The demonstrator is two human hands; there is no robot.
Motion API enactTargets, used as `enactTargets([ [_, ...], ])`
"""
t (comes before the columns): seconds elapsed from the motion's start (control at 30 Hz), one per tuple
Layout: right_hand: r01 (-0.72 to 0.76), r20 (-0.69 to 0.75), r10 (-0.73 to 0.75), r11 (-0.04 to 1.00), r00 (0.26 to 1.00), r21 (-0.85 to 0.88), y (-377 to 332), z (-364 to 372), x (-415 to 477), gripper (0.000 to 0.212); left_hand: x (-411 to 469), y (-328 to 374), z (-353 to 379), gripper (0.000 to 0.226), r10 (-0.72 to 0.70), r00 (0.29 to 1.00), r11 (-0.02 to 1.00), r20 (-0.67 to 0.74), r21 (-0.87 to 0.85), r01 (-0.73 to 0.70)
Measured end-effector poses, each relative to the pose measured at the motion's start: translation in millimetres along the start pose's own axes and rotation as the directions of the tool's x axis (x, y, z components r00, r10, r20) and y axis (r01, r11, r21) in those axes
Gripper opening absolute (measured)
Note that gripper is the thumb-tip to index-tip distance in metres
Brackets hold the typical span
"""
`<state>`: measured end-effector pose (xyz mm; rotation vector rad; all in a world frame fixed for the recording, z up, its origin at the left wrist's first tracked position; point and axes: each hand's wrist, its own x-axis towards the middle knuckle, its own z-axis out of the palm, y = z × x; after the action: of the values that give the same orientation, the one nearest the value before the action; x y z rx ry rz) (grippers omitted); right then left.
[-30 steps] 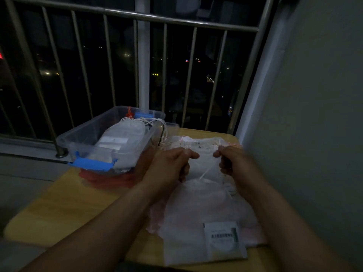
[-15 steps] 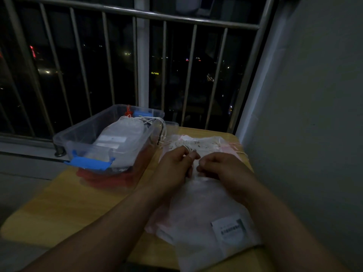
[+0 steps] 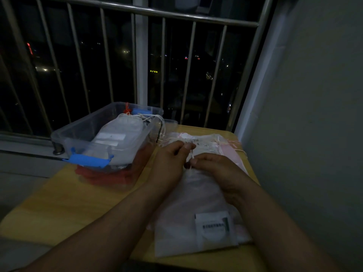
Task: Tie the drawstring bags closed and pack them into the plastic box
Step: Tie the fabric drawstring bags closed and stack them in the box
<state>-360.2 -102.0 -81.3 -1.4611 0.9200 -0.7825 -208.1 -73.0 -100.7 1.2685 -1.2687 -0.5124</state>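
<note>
Head view, dim light: one clear plastic box (image 3: pixel 64 138) sits at centre left of the frame on the wooden table (image 3: pixel 68 203), with two blue latches, the nearer one (image 3: pixel 89 160) at its front end. Inside it lies at least one white tied bag (image 3: pixel 121 130), its cords draped over the rim; how many more are packed under it I cannot tell. Something red (image 3: pixel 102 176) shows beneath the box.

At centre right a pile of flat bags lies on the table. The top one, a white drawstring bag (image 3: pixel 186 203), carries one printed label (image 3: pixel 213 225) near its lower end; pink bags (image 3: pixel 229 154) peek out beneath it, too overlapped to count.

Two bare forearms reach in from the bottom edge. The left hand (image 3: pixel 169 163) is curled, thumb and forefinger pinching the drawstring (image 3: pixel 191 156) at the bag's mouth. The right hand (image 3: pixel 218 169), knuckles up, just beside it, pinches the same cord with curled fingertips.

A metal railing (image 3: pixel 176 14) crosses the top.
</note>
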Motion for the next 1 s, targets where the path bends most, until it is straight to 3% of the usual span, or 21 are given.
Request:
enactTargets([
  [0.1, -0.085, 0.075, 0.065, 0.945, 0.995, 0.316, 0, 0, 2, 0.01, 1, -9, -2, 0.033, -0.111, 0.991, 0.994, -0.074, -0.018, 0.11],
  [0.17, -0.124, 0.122, 0.082, 0.91, 0.989, 0.396, 1, -2, 3, 0.011, -1, -11, 1, 0.035, -0.227, 0.971, 0.966, -0.08, -0.147, 0.214],
  [0.23, -0.125, 0.094, 0.1, 0.942, 0.99, 0.312, 1, -2, 3, 0.013, -1, -7, 1, 0.037, -0.317, 0.947, 0.915, -0.06, -0.283, 0.288],
  [0.3, -0.085, 0.019, 0.084, 0.992, 0.996, 0.098, -2, 0, 0, 0.018, 0, 4, -5, 0.036, -0.347, 0.938, 0.86, -0.011, -0.403, 0.313],
  [0.43, 0.032, 0.052, -0.017, 0.95, 0.999, -0.31, -10, 9, -7, 0.019, 5, 24, -16, 0.035, -0.257, 0.958, 0.838, 0.128, -0.463, 0.287],
  [0.67, 0.156, 0.165, -0.089, 0.878, 0.982, -0.453, -9, 15, -8, 0.022, 6, 26, -10, 0.034, -0.228, 0.941, 0.816, 0.249, -0.479, 0.324],
  [0.73, 0.143, 0.139, -0.092, 0.895, 0.986, -0.422, -7, 12, -5, 0.023, 7, 25, -13, 0.037, -0.201, 0.94, 0.886, 0.277, -0.357, 0.295],
  [0.83, 0.082, 0.072, -0.063, 0.95, 0.995, -0.303, -1, 5, -1, 0.026, 6, 17, -19, 0.037, -0.098, 0.962, 0.995, 0.254, 0.041, 0.091],
  [0.9, 0.048, 0.046, -0.039, 0.975, 0.998, -0.217, 0, 0, 1, 0.026, 4, 10, -22, 0.032, -0.025, 0.965, 0.977, 0.26, 0.211, -0.031],
  [1.0, -0.003, 0.017, 0.005, 0.99, 1.0, -0.142, 1, -2, 2, 0.022, -3, 4, -22, 0.033, -0.01, 0.954, 0.924, 0.298, 0.367, -0.105],
])
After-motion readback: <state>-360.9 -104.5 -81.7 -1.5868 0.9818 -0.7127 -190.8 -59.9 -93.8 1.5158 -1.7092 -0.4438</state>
